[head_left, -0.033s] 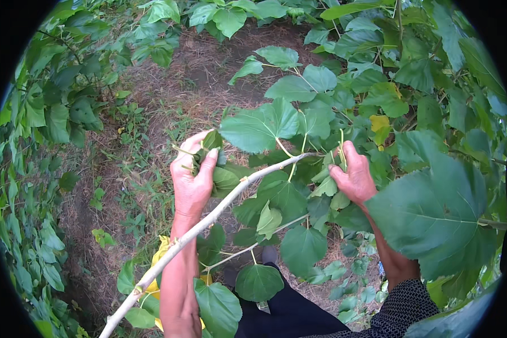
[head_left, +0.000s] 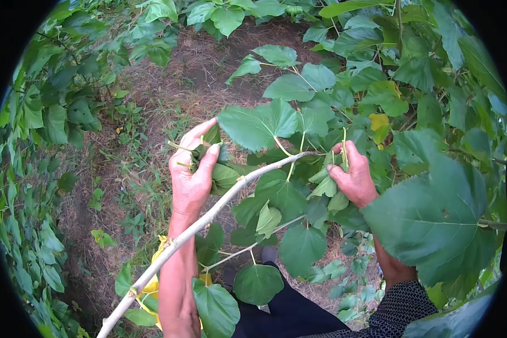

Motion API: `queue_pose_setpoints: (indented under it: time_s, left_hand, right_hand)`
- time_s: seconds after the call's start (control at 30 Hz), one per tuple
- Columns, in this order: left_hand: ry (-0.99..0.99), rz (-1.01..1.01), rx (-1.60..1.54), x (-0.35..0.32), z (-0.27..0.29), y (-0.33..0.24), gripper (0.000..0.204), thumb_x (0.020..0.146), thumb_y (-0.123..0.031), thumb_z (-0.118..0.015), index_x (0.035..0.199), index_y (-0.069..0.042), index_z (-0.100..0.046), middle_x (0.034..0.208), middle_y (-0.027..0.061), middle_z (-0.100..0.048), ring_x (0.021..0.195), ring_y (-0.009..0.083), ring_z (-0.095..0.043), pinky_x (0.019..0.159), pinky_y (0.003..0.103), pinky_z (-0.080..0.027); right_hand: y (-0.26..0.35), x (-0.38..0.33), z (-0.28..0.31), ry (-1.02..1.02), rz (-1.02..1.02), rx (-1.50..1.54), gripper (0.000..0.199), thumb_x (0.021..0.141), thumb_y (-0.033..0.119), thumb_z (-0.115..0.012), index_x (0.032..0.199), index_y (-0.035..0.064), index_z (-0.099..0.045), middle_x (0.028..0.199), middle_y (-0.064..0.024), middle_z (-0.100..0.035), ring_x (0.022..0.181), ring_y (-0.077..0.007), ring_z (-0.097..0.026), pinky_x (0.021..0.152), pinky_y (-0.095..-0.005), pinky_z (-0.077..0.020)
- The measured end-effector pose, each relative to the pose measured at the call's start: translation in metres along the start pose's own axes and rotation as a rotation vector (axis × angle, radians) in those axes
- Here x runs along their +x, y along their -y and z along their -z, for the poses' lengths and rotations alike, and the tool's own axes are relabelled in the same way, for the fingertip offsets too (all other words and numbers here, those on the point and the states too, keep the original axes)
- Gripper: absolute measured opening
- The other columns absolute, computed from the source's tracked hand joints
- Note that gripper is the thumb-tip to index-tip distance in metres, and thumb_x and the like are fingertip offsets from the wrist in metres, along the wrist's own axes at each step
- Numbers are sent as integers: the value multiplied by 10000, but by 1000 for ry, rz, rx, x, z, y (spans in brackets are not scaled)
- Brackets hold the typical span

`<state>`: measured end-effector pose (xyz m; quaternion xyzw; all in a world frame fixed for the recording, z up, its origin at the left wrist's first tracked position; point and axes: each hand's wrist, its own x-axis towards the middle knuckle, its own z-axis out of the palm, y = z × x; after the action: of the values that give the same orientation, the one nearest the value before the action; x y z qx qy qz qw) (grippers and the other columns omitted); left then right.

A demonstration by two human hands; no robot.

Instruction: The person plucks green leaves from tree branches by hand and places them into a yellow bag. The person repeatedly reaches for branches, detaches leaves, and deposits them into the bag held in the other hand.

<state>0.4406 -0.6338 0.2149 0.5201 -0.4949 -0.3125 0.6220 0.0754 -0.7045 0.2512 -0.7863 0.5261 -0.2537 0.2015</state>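
step: picking leaves off pale branch | left hand clamped on leaf bunch | right hand clamped on leaves | next: probably a firm pull

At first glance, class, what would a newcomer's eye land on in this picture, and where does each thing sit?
Mid-frame, a pale bare branch slants from the lower left up toward the centre. The left hand grips a bunch of picked leaves just above it, and the right hand clasps more leaves at the branch's leafy end. A big green leaf fills the lower right.
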Motion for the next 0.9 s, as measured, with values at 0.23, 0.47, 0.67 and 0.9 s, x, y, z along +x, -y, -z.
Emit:
queue_pose_setpoints:
  time_s: [0.23,0.47,0.67,0.9]
  left_hand:
    - [425,-296,183,15,-55,-3,207,993,-154,-754,1133,-2,-743,1249,231,-764,1225,391,-716,1071,483,-543]
    - [439,154,-145,-26,-76,-2,302,1003,-200,-771,1227,-19,-680,1087,111,-733,999,191,-700,917,376,-560]
    - [501,189,-119,-47,-76,33,105,951,-63,-748,1046,-22,-765,883,97,-683,798,222,-682,749,380,-557]
    - [216,-127,451,-24,-96,71,135,993,-53,-706,898,-17,-617,697,223,-636,627,431,-629,584,500,-475]
  right_hand:
    - [13,-33,-45,53,-444,784,380,819,140,-897,1134,-9,-746,970,-54,-746,855,-154,-699,790,-337,-567]
    - [70,-59,-75,122,-475,1169,563,855,137,-944,1329,-34,-693,1186,-89,-760,1047,-173,-714,958,-348,-581]
    - [64,-64,-97,163,-431,847,225,891,27,-847,1105,-2,-784,1028,-63,-788,950,-126,-701,867,-321,-564]
    - [-43,-84,-103,-84,-522,510,186,949,45,-790,839,64,-642,768,54,-604,698,-64,-517,617,-294,-429]
